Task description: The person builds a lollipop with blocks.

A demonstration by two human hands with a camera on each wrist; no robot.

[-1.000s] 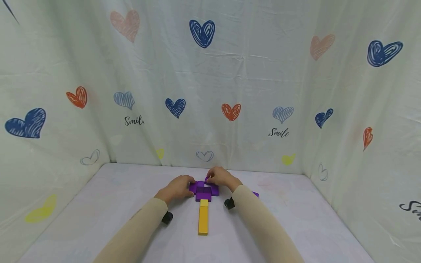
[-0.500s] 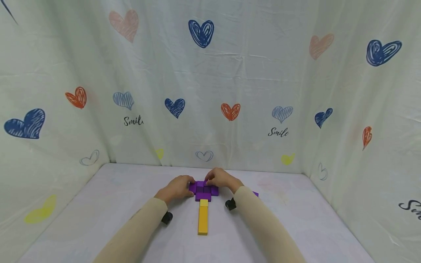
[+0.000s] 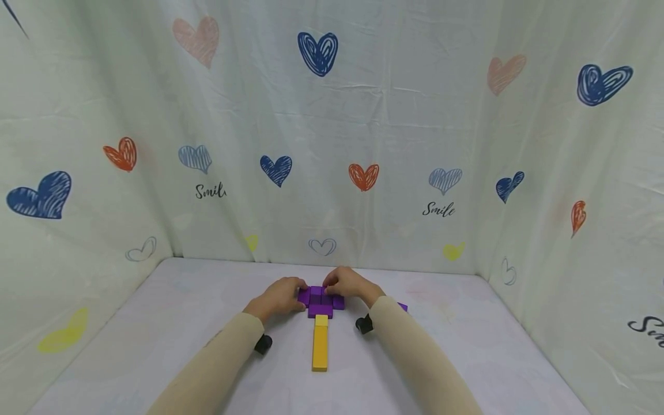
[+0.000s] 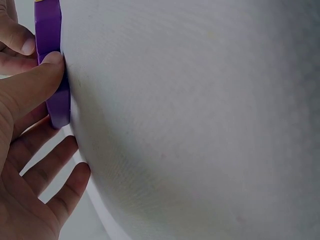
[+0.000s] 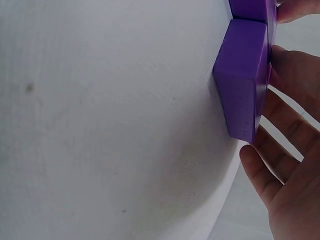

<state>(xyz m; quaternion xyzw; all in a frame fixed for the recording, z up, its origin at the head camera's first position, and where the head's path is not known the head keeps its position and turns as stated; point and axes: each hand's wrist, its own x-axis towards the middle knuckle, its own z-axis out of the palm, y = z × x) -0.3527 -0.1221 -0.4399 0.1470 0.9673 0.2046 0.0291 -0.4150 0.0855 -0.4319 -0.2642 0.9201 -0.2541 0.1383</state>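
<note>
Several purple blocks lie joined in a cluster near the table's far side, with a front purple block (image 3: 320, 311) across its near edge. Below it run a short light-yellow block (image 3: 321, 320) and a long yellow block (image 3: 320, 347) in line. My left hand (image 3: 277, 297) pinches the cluster's left purple block (image 3: 304, 297) between thumb and fingers. On the far right of the cluster, my right hand (image 3: 350, 283) pinches a small purple block, mostly hidden by the fingertips. A right-side purple block (image 5: 237, 85) sits beside that hand in the right wrist view.
Another purple block (image 3: 403, 306) lies to the right, partly hidden by the right sleeve (image 3: 415, 351). Black wrist cameras (image 3: 263, 344) hang under both wrists. A heart-printed curtain (image 3: 404, 225) stands behind and beside the white table (image 3: 119, 357).
My right hand has brought its small purple block down and toward me, filling the gap at the cluster's far right. The left hand has stayed in place.
</note>
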